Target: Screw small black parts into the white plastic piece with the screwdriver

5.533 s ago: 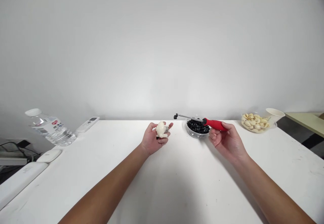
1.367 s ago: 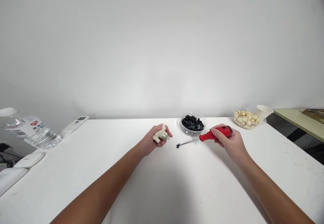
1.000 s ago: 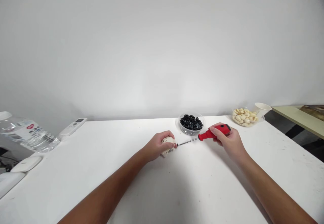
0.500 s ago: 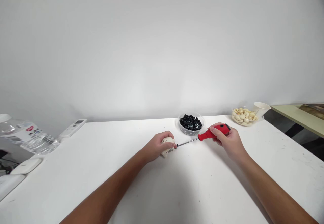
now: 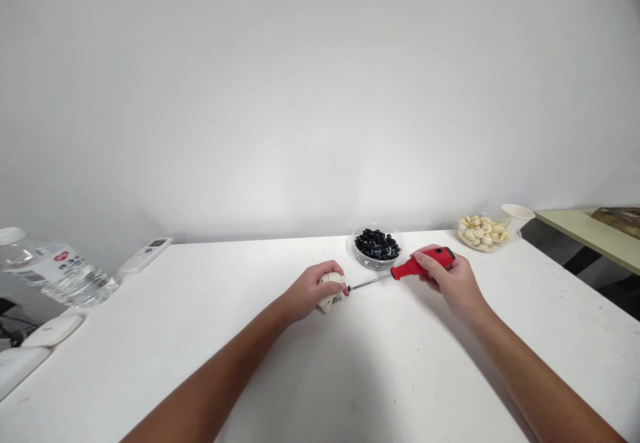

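My left hand point(image 5: 313, 288) is closed around a small off-white piece with holes in it point(image 5: 326, 304), holding it on the white table. Fingers cover much of this piece, so I cannot tell its kind. In my right hand point(image 5: 457, 284) is a screwdriver point(image 5: 416, 266) with a red handle and black end, held almost level and slanting down to the left. Its thin metal shaft reaches the right side of the off-white piece. A small dark bit, perhaps a screw, shows at the tip by my left fingertips.
Behind my hands stands a clear bowl of shiny black pieces point(image 5: 377, 246). Farther right are a bowl of cream-coloured pieces point(image 5: 481, 233) and a white cup point(image 5: 517, 216). A water bottle point(image 5: 55, 269), a remote control point(image 5: 146, 255) and white cases point(image 5: 54, 331) are at left.
Both hands keep their hold, and the screwdriver tip stays at the off-white piece. The whole view has shifted very slightly.
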Tool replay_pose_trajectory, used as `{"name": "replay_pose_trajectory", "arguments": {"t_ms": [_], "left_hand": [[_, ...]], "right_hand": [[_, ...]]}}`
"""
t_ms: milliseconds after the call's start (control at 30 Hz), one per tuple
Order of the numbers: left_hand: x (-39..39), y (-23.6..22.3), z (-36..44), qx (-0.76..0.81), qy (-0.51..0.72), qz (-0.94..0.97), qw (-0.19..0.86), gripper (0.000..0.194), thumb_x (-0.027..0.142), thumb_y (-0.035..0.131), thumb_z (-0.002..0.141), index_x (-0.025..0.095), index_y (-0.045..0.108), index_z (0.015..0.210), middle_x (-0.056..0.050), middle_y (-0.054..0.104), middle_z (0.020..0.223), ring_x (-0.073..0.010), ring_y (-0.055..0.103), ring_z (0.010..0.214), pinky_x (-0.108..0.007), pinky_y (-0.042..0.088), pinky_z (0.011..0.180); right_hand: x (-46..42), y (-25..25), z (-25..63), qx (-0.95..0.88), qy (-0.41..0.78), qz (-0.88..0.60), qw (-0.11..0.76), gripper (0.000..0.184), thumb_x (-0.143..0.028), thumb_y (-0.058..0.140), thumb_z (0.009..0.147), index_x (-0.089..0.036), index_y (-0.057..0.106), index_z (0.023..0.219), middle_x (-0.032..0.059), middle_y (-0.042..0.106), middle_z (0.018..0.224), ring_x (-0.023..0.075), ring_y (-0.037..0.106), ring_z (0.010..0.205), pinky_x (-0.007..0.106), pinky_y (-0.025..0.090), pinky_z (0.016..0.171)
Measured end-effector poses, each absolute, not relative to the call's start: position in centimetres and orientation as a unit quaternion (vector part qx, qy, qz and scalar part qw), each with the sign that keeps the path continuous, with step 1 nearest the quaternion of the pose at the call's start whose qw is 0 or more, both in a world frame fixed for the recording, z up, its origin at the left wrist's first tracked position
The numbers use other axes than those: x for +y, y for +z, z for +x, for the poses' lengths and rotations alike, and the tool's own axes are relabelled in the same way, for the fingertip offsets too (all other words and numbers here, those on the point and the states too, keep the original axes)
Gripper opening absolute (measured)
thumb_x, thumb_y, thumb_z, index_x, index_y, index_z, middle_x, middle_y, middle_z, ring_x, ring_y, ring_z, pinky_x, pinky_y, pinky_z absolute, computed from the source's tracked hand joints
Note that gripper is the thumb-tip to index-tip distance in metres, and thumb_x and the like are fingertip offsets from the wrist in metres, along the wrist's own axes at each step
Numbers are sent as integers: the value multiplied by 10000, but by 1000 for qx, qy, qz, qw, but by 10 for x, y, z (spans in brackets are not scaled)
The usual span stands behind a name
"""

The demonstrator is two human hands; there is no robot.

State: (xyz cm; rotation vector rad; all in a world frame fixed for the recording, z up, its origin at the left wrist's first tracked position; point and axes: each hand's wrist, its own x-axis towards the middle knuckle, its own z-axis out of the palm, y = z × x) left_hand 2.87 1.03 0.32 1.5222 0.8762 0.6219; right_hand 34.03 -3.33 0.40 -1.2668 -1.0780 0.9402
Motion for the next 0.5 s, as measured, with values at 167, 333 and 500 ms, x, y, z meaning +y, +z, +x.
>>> {"name": "replay_pose_trajectory", "arguments": {"t_ms": [167,333,500], "left_hand": [[25,-3,22,321,318,574,683,244,399,650,845,177,610,938,-89,706,875,-121,520,542,-210,354,449],[31,-1,18,304,351,534,707,319,491,512,918,177,565,920,-86,671,858,-106,463,487,-227,266,435],[23,2,22,281,380,475,742,265,457,547,946,194,553,974,-64,625,1009,-74,420,541,-206,205,454]], "right_hand": [[-31,3,341,-421,428,-532,597,535,-612,856,726,-138,700,920,40,599,616,155,509,521,234,300,431],[-32,4,342,-409,445,-485,632,447,-555,824,793,-153,687,935,26,595,598,113,392,450,249,216,429],[-37,11,343,-412,469,-427,654,313,-470,735,893,-162,696,936,-17,495,501,107,344,431,265,202,455]]}}
